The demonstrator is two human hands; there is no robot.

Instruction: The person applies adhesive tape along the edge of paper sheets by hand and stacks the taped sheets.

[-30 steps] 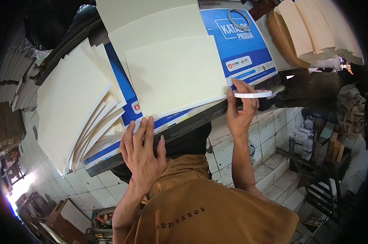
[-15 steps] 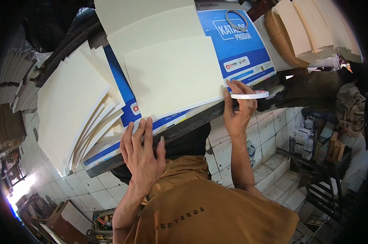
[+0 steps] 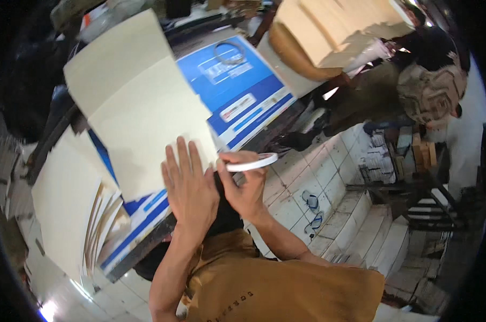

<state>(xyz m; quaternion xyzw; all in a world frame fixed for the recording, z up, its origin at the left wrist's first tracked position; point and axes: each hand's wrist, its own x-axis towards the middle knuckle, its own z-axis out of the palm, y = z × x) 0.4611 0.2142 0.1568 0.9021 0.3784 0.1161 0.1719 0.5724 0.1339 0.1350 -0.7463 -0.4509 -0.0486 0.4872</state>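
A cream card sheet (image 3: 151, 129) with a crease across it lies over a blue printed board (image 3: 243, 91). My left hand (image 3: 188, 182) presses flat on the sheet's front part, fingers stretched. Beside it, at the sheet's right front corner, my right hand (image 3: 246, 185) has its thumb and fingers pinched together. A narrow roll of white tape (image 3: 261, 161) sits around the fingers of that hand. Whether the right fingertips grip the tape's end or the sheet's edge is too blurred to tell.
A fanned stack of cream sheets (image 3: 66, 193) lies to the left. Another ring-shaped roll (image 3: 229, 52) rests on the blue board. Farther right are a large cream paper stack (image 3: 329, 32), a blurred person in dark clothing (image 3: 433, 45), and sandals (image 3: 310, 201) on the tiled floor.
My left hand has gone from the sheet's front left edge to lie flat near its right front corner. Both hands are now close together. The whole view has shifted.
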